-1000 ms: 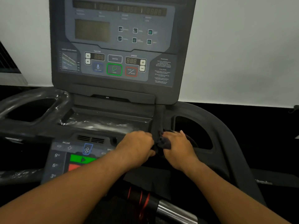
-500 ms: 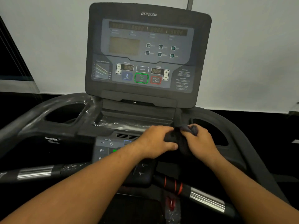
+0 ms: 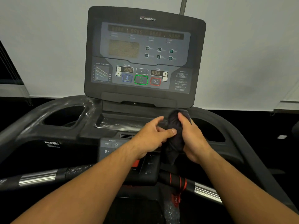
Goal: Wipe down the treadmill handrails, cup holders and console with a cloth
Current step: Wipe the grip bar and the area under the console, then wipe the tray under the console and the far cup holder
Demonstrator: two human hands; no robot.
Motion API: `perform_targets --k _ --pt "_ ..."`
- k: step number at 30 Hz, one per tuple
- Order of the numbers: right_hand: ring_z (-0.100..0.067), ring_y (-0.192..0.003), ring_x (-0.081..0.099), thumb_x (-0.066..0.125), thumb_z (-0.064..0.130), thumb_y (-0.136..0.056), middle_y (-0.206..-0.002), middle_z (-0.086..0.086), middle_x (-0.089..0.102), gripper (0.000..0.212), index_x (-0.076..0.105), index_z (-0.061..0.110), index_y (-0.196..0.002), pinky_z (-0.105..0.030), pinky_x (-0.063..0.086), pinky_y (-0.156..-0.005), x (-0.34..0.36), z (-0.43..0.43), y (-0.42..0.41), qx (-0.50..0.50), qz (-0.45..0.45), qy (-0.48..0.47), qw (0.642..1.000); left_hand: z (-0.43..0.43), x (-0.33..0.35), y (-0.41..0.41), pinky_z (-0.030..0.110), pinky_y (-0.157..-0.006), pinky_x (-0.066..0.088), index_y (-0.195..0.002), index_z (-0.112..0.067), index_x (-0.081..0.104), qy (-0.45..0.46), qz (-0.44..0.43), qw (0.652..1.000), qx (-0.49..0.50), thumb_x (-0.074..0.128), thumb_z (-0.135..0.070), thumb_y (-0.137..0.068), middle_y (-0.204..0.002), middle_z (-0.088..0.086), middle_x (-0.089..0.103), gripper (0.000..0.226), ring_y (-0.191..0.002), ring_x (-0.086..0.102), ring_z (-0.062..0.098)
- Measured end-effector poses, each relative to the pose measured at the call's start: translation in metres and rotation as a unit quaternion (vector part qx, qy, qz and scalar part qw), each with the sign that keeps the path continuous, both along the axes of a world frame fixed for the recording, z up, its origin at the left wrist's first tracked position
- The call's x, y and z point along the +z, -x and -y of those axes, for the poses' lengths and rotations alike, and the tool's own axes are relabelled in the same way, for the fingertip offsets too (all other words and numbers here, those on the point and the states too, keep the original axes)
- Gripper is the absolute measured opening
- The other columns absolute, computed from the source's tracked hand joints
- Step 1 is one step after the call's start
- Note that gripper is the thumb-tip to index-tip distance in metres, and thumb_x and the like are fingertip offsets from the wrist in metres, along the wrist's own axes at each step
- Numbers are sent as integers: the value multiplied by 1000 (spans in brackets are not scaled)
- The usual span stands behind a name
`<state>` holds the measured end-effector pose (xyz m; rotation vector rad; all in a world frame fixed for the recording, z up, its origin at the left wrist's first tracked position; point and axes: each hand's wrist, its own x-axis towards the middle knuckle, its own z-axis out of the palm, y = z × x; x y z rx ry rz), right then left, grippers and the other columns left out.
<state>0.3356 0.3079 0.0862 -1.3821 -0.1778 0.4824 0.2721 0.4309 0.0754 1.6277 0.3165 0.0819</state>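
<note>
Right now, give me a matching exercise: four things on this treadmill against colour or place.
Things:
1. cloth
2. start button
3. stop button
4. left cup holder

Descriptions:
A. red outline
B. held between both hands
C. wrapped in clear plastic film
D. green outline

Pairs: 1-B, 2-D, 3-A, 4-C. The left hand and right hand both grip the cloth.

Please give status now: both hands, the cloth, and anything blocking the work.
Left hand and right hand both shut on dark cloth, bunched between them above lower keypad. Console ahead, untouched. Nothing in the way.
</note>
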Motion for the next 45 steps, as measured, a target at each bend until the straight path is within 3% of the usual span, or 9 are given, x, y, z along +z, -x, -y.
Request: perform_targets --k 6,15,19,21,24,30,33,39,45 --pt "-19 -101 69 46 51 -96 -105 -5 73 41 64 20 -116 -44 51 -96 0 6 3 65 8 39 997 -11 13 -1 28 -65 48 -80 -18 67 -15 43 999 -12 69 -10 -90 -74 3 66 13 -66 59 14" --pt "-6 -79 60 48 46 -96 -84 8 67 33 63 17 -91 -17 42 -69 7 -3 10 -95 335 179 920 -45 34 19 26 -63 45 -81 -19 63 -212 58 972 86 62 -10 -91 -76 1 67 14 -68 60 15" --pt "-13 -120 52 50 53 -92 -126 3 61 47 57 22 -126 -25 38 -99 -37 -26 28 109 411 307 851 -82 24 45 25 -82 45 -101 -20 73 -500 -49 861 84 54 -21 -95 -103 -1 73 20 -99 63 19" --pt "-18 -148 7 36 66 -90 -158 8 20 76 26 21 -150 -43 5 -120 -62 -31 43 172 458 428 760 -94 15 58 32 -86 47 -103 -20 71 -527 -102 843 39 49 -27 -98 -109 3 71 24 -106 62 25" --pt "-19 -140 -33 19 75 -84 -159 10 -18 90 -3 22 -154 -49 -22 -111 -76 -26 60 174 503 494 688 -111 9 71 35 -86 45 -99 -19 67 -534 -150 832 28 38 -35 -102 -114 8 68 34 -107 60 29" --pt "-27 -146 -5 38 71 -80 -160 -6 17 93 19 13 -151 -53 3 -113 -101 -13 86 202 589 519 586 -111 1 83 32 -88 40 -96 -10 67 -485 -137 862 46 33 -29 -104 -118 14 66 40 -109 57 28" --pt "-21 -144 -23 27 77 -83 -162 2 -9 96 -1 19 -154 -46 -16 -115 -86 -31 68 179 569 524 608 -117 -1 81 31 -85 40 -95 -9 70 -452 -131 880 56 36 -28 -103 -116 12 68 40 -106 57 25" --pt "-28 -147 -11 16 74 -88 -162 -1 -8 89 -3 17 -153 -46 -8 -118 -70 -80 66 78 490 554 668 -138 -6 77 26 -88 38 -97 -21 77 -314 -136 936 80 41 -36 -97 -113 -4 70 39 -104 58 12" --pt "-28 -148 -3 38 59 -83 -161 -6 8 86 16 12 -152 -46 1 -116 -103 -51 112 189 603 502 590 -148 -13 76 27 -99 39 -86 -29 77 -269 -121 952 78 37 -40 -96 -110 -10 72 43 -107 59 8"
